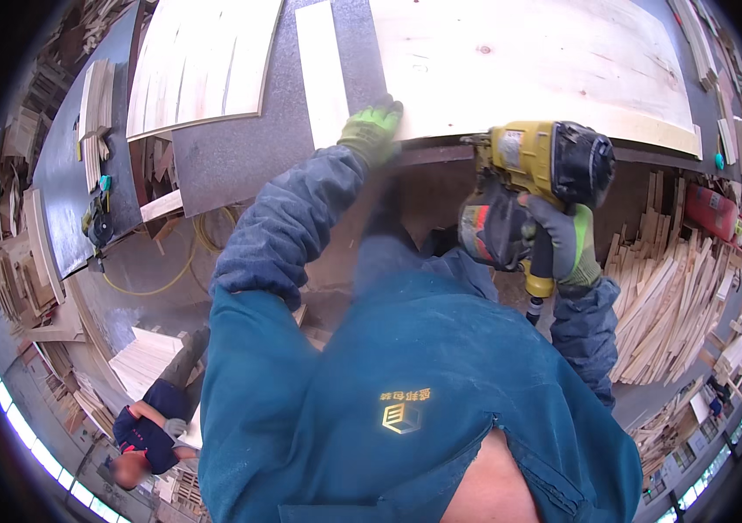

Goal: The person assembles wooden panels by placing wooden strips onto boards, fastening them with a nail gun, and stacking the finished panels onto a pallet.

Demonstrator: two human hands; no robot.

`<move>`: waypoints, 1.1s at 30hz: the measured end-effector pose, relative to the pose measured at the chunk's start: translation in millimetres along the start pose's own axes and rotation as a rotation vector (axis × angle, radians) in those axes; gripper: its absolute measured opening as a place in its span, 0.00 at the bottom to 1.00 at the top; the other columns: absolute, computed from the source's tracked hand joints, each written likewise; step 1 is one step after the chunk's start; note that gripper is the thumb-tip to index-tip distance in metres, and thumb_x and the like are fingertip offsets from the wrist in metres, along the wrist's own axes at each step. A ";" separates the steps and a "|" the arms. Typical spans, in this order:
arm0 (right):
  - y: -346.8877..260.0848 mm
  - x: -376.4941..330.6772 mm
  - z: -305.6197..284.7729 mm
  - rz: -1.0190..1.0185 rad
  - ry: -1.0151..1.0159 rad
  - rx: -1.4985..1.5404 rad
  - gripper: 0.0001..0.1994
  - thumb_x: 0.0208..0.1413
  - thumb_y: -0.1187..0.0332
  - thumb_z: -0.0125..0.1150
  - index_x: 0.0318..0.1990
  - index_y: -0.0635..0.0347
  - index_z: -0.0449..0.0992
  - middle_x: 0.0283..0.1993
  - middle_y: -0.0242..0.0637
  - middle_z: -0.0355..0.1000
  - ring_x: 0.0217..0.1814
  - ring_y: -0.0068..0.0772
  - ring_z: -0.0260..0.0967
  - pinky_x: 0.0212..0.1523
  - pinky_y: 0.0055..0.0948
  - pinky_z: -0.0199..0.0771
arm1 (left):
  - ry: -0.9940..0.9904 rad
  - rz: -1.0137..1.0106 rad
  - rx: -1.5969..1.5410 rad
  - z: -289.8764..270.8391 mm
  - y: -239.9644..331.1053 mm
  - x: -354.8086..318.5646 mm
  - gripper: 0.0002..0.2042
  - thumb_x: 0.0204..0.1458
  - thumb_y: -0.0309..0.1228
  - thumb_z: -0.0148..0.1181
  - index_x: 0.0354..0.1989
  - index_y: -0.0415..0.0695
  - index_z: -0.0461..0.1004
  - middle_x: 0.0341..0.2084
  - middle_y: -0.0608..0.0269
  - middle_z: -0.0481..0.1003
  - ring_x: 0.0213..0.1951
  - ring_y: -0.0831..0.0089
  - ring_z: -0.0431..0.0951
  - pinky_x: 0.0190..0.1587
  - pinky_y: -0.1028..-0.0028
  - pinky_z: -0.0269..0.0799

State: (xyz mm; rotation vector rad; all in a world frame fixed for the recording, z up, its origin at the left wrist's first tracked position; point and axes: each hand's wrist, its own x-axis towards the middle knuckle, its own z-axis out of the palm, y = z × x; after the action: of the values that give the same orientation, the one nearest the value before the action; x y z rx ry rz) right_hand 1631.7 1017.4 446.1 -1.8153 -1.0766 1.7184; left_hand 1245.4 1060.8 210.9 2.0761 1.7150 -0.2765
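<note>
My right hand, in a grey and green glove, is closed round the grip of a yellow and black nail gun. The gun's nose points left, close to the near edge of a large pale wooden panel on the metal worktable. At the panel's near left corner, my left hand grips the edge, its glove mostly green. Just left of that hand lies a narrow pale board. The underside of the panel is hidden.
A slatted wooden panel lies farther left on the table. Loose wood strips are heaped at the right, below a red cylinder. A yellow hose trails over the floor at left. Another person is at lower left.
</note>
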 end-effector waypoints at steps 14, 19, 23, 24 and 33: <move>-16.1 35.6 50.8 0.062 -0.049 -0.009 0.14 0.75 0.63 0.78 0.56 0.67 0.91 0.38 0.31 0.86 0.30 0.21 0.80 0.32 0.29 0.82 | 0.194 0.156 -0.282 -2.1 11.2 -11.1 0.52 0.59 0.58 0.84 0.88 0.43 0.70 0.76 0.38 0.79 0.76 0.35 0.78 0.83 0.43 0.69; -20.0 52.2 52.1 0.112 0.025 0.040 0.15 0.76 0.64 0.78 0.59 0.68 0.91 0.38 0.31 0.87 0.30 0.22 0.81 0.31 0.30 0.81 | 0.198 0.190 -0.332 -7.2 16.2 -16.8 0.52 0.58 0.49 0.87 0.90 0.43 0.69 0.77 0.48 0.78 0.75 0.44 0.77 0.81 0.46 0.67; -16.9 28.8 26.0 0.008 0.059 0.068 0.16 0.76 0.63 0.78 0.59 0.67 0.92 0.39 0.32 0.87 0.30 0.22 0.82 0.30 0.29 0.80 | 0.225 0.214 -0.275 -2.4 12.3 -8.7 0.51 0.59 0.48 0.86 0.89 0.41 0.70 0.73 0.46 0.80 0.73 0.43 0.79 0.79 0.44 0.69; -12.4 27.9 16.5 0.016 0.129 0.065 0.15 0.76 0.62 0.78 0.58 0.65 0.93 0.38 0.32 0.87 0.30 0.22 0.82 0.30 0.29 0.80 | 0.228 0.228 -0.275 -0.2 8.4 -7.3 0.51 0.59 0.48 0.86 0.89 0.41 0.70 0.73 0.46 0.80 0.73 0.43 0.79 0.79 0.44 0.69; 19.7 72.1 -86.7 0.123 0.317 0.447 0.11 0.77 0.54 0.76 0.52 0.50 0.87 0.31 0.24 0.77 0.25 0.22 0.73 0.27 0.30 0.77 | 0.261 0.275 -0.248 17.0 -20.9 2.9 0.52 0.60 0.57 0.81 0.87 0.37 0.71 0.77 0.35 0.77 0.78 0.32 0.74 0.81 0.37 0.69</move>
State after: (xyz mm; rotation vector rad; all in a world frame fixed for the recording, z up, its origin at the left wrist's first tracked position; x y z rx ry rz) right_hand 1716.0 1078.1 398.0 -1.8004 -0.4195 1.5143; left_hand 1227.7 1058.7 190.5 2.1964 1.4835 0.2886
